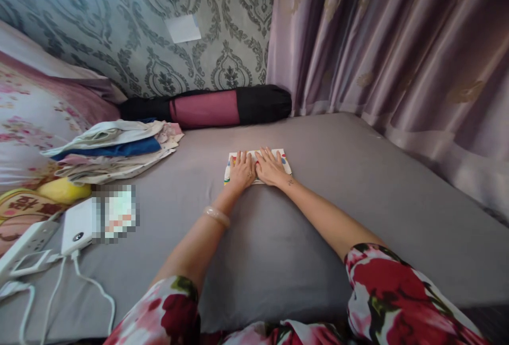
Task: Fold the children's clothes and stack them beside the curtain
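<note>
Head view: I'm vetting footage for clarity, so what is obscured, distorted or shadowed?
Head view: mosaic blocks cover a patch beside the white device; head view: the curtain slants at right, suggesting wide-angle distortion; head view: soft light, grey sheet darker toward the bottom.

I saw a matt cloth (pixel 286 166) on a smooth fabric sheet (pixel 318 175), satiny curtains (pixel 342 32) along its right edge.

At the frame's centre, the left hand (pixel 242 169) and right hand (pixel 272 167) lie flat, side by side, on a flat white item (pixel 287 167) with coloured patches, on a grey sheet (pixel 274 260). Stacked clothes (pixel 115 149) lie at left; purple curtains (pixel 338 37) hang upper right.
</note>
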### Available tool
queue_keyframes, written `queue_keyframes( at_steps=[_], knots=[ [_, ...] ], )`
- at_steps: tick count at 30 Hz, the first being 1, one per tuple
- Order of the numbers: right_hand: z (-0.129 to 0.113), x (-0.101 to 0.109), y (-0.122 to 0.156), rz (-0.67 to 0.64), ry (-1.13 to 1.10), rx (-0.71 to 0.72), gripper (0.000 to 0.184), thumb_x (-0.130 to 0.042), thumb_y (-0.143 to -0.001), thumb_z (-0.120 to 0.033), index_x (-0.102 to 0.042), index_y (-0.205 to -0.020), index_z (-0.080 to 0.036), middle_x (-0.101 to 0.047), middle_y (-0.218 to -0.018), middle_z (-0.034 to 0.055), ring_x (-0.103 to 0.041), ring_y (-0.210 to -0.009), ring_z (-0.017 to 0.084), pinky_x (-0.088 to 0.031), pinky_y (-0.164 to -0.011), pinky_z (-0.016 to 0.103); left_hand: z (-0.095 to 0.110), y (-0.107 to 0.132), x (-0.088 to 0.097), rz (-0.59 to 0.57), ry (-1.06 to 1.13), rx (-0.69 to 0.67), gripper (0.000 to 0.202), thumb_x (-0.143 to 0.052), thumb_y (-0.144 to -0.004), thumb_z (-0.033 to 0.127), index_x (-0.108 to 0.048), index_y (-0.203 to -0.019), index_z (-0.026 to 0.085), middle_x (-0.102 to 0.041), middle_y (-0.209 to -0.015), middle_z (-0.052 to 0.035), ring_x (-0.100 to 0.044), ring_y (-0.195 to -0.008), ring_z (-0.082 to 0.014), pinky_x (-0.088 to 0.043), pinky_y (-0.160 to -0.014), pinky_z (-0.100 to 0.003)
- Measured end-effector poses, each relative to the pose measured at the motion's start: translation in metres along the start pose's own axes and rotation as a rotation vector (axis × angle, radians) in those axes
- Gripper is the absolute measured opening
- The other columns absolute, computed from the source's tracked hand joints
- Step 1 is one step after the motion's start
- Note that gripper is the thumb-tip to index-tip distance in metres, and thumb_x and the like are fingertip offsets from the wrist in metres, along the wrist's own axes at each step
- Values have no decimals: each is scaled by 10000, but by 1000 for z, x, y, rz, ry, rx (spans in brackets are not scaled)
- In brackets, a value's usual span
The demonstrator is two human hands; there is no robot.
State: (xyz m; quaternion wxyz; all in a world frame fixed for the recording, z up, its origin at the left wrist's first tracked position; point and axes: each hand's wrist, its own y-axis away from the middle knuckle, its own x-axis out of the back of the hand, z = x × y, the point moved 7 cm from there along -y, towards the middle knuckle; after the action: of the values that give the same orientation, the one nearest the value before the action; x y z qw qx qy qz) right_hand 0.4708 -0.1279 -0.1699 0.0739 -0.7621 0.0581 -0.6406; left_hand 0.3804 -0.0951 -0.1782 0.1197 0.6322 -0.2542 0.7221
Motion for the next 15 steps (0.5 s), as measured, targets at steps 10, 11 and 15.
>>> queue_keyframes(
  at_steps=[10, 11, 15],
  knots=[
    [5, -19, -12, -161, 28, 11, 570, -240, -952, -315, -298, -1497, -155, -232, -1574, 90, -182, -1438, 283, -108, -1141, 552, 0, -11, -16, -91, -63, -121, 526, -226, -971, 299, -372, -1420, 66, -379, -1493, -166, -308, -1386, -309, -204, -1140, -491],
    [5, -18, -13, -178, 28, 20, 570, -242, -951, -316, -305, -1493, -152, -242, -1571, 95, -196, -1432, 289, -121, -1136, 556, 1, -14, -14, -85, -69, -149, 501, -241, -969, 294, -414, -1386, 77, -430, -1451, -172, -363, -1347, -308, -214, -1128, -501],
    [3, -13, -16, -154, 46, 51, 548, -267, -943, -306, -369, -1453, -136, -344, -1524, 116, -308, -1372, 292, -144, -1125, 544, 2, -22, -6, -49, -81, -186, 390, -295, -961, 301, -547, -1206, 132, -596, -1206, -153, -529, -1135, -289, -266, -1068, -532]
  ],
)
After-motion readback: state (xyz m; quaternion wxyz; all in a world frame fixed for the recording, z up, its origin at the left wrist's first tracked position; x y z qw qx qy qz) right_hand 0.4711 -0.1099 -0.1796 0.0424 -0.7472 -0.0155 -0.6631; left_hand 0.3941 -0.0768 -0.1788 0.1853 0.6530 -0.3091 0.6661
